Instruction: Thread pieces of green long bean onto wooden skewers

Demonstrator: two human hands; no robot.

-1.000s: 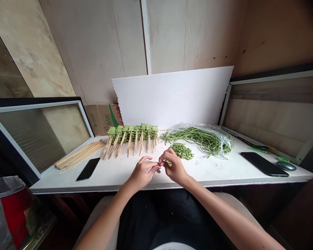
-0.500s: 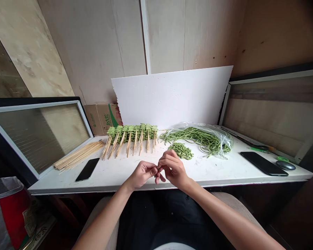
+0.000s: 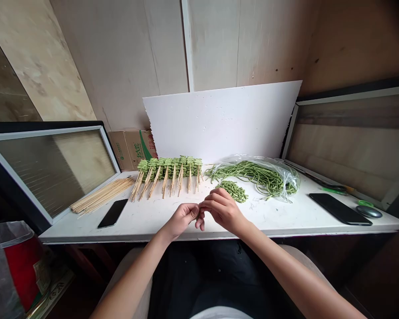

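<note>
The left hand [image 3: 181, 219] and right hand [image 3: 223, 211] still meet at the fingertips, curled almost shut on something too small to make out, just below the heap of cut green beans [image 3: 233, 191] and the row of bean skewers [image 3: 168, 175].

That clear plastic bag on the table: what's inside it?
The bag holds long green beans in loose coils. Crumpled plastic blurs its right end, so single beans can't be made out there, and anything beneath them is hidden.
</note>
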